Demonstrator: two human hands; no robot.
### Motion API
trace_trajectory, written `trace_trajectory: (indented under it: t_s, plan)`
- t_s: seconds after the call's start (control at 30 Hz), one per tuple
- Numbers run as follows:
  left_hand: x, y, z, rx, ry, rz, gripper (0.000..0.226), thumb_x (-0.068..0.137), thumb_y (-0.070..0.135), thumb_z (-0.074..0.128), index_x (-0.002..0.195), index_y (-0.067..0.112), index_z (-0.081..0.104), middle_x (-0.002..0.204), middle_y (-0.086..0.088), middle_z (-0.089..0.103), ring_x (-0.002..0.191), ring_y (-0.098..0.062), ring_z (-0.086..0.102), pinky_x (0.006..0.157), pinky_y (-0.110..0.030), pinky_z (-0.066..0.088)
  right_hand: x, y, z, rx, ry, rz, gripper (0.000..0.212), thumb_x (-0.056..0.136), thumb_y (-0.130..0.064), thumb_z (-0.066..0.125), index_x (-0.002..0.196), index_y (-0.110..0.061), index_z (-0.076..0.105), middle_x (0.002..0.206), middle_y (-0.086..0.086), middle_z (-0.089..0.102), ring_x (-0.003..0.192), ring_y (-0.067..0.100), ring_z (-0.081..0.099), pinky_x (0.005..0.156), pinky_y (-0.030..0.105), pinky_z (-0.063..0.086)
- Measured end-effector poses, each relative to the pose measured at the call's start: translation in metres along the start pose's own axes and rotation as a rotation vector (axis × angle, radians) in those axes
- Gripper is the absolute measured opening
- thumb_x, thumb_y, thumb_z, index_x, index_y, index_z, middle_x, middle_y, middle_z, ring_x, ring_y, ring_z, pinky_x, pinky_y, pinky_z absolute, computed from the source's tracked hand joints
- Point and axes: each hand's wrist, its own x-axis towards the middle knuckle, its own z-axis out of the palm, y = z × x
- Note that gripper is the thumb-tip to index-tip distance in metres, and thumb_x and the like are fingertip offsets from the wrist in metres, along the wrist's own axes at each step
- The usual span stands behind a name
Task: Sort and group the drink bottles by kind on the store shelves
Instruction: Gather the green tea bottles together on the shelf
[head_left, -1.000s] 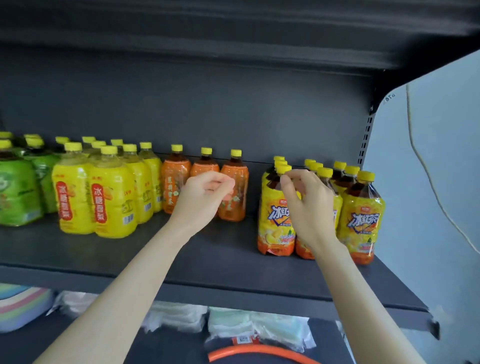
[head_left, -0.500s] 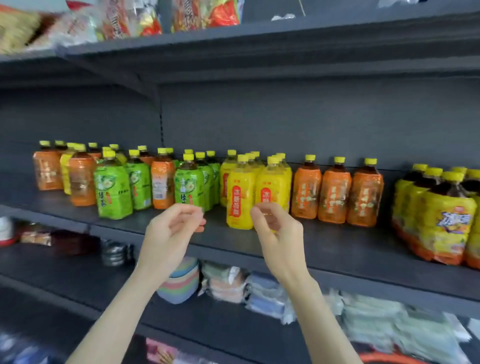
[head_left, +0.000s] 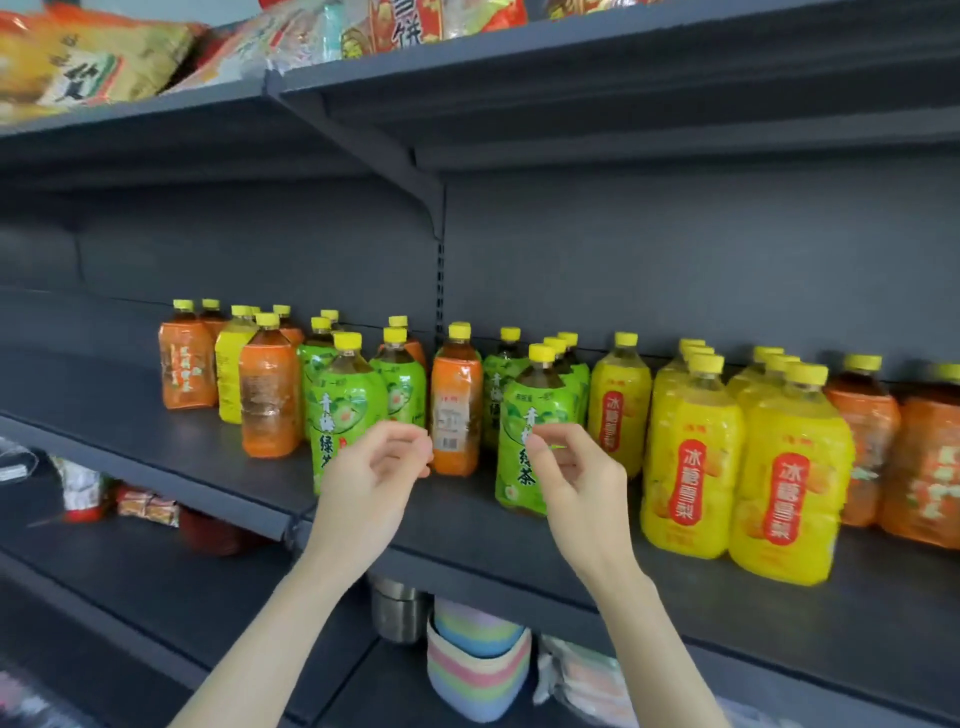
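A dark shelf (head_left: 519, 540) carries bottles with yellow caps. Green tea bottles (head_left: 343, 410) stand mixed with orange-labelled bottles: one orange bottle (head_left: 456, 410) sits between green ones, another (head_left: 269, 395) stands further left. A lone yellow bottle (head_left: 232, 374) sits among orange bottles (head_left: 185, 364) at the far left. Several yellow bottles (head_left: 691, 457) are grouped at the right, with more orange bottles (head_left: 924, 457) past them. My left hand (head_left: 374, 483) and my right hand (head_left: 576, 478) hover in front of the green and orange bottles, fingers loosely curled, holding nothing.
Snack bags (head_left: 88, 67) lie on the shelf above. Below are a stack of pastel bowls (head_left: 475, 670), a metal container (head_left: 397, 608), wrapped cloths (head_left: 582, 680) and small red packets (head_left: 148, 506). A shelf bracket (head_left: 410, 176) juts out above the bottles.
My view has swung left along the shelf, from the right end to the mixed green and orange bottles. Both hands moved left with it, still holding nothing.
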Motion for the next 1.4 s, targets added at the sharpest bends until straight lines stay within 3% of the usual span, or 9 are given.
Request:
trace_trajectory:
  t_s: [0.13,0.27,0.4,0.47,0.53,0.63,0.87,1.1,1.4]
  plan:
    - [0.039,-0.049,-0.032,0.072,0.095,-0.007,0.014,0.086,0.027,0.066,0.100,0.029,0.063,0.097,0.013,0.065,0.094,0.000,0.061,0.081,-0.018,0.049,0.030,0.016,0.067,0.004,-0.002,0.026,0.009,0.095,-0.024,0.061,0.102,-0.023,0.065,0.091,-0.021,0.065,0.087,-0.012,0.060,0.069,0.002,0.043]
    - [0.076,-0.096,-0.056,0.178,0.174,0.001,0.070,0.074,0.052,0.066,0.132,0.026,0.039,0.126,0.011,0.034,0.123,-0.003,0.035,0.103,-0.031,0.031,0.052,0.028,0.119,-0.018,-0.013,0.037,0.008,0.095,-0.021,0.061,0.101,-0.023,0.065,0.089,-0.014,0.067,0.086,-0.003,0.062,0.070,0.010,0.050]
    - [0.113,-0.140,-0.070,0.047,0.051,-0.113,0.099,0.061,0.059,0.072,0.142,0.033,0.023,0.135,0.017,0.022,0.125,0.003,0.025,0.105,-0.029,0.024,0.071,0.042,0.155,-0.095,0.034,0.026,0.011,0.094,-0.021,0.061,0.101,-0.029,0.062,0.098,-0.006,0.067,0.090,-0.003,0.060,0.073,0.012,0.049]
    - [0.129,-0.158,-0.075,-0.062,-0.054,-0.167,0.109,0.055,0.060,0.081,0.143,0.035,0.021,0.142,0.014,0.028,0.129,-0.004,0.032,0.106,-0.030,0.030,0.079,0.049,0.170,-0.170,0.097,0.044,0.015,0.094,-0.022,0.061,0.108,-0.024,0.062,0.108,0.000,0.064,0.099,0.008,0.060,0.087,0.029,0.052]
    - [0.141,-0.169,-0.073,-0.151,-0.122,-0.153,0.106,0.049,0.059,0.083,0.138,0.039,0.029,0.137,0.015,0.045,0.121,0.002,0.046,0.098,-0.019,0.041,0.084,0.054,0.177,-0.200,0.147,0.074,0.026,0.093,-0.025,0.062,0.119,-0.019,0.059,0.119,0.002,0.058,0.113,0.022,0.055,0.096,0.047,0.047]
    - [0.156,-0.186,-0.068,-0.247,-0.173,-0.071,0.083,0.047,0.054,0.084,0.116,0.049,0.039,0.109,0.022,0.060,0.098,0.010,0.059,0.072,-0.005,0.046,0.091,0.062,0.194,-0.226,0.205,0.147,0.044,0.092,-0.031,0.063,0.132,-0.019,0.049,0.135,0.003,0.050,0.126,0.025,0.046,0.105,0.050,0.040]
    - [0.175,-0.206,-0.056,-0.381,-0.208,-0.060,0.079,0.049,0.049,0.085,0.114,0.051,0.039,0.104,0.030,0.061,0.098,0.007,0.061,0.073,-0.008,0.049,0.119,0.080,0.205,0.000,0.140,0.370,0.089,0.084,-0.044,0.067,0.153,-0.021,0.015,0.143,-0.002,0.047,0.126,0.013,0.049,0.109,0.041,0.041]
    - [0.180,-0.216,-0.052,-0.432,-0.208,-0.054,0.079,0.052,0.047,0.085,0.116,0.051,0.038,0.105,0.033,0.060,0.100,0.006,0.061,0.073,-0.009,0.049,0.119,0.095,0.209,-0.167,0.205,0.345,0.075,0.091,-0.034,0.065,0.151,-0.024,0.021,0.119,-0.008,0.054,0.093,0.000,0.058,0.076,0.014,0.045]
    - [0.177,-0.217,-0.050,-0.421,-0.238,-0.029,0.087,0.065,0.044,0.080,0.137,0.028,0.033,0.116,0.021,0.060,0.107,0.004,0.059,0.084,-0.013,0.049,0.059,0.054,0.206,-0.098,0.234,0.286,0.074,0.081,-0.052,0.064,0.144,-0.040,0.027,0.129,-0.016,0.056,0.112,0.005,0.060,0.090,0.029,0.052]
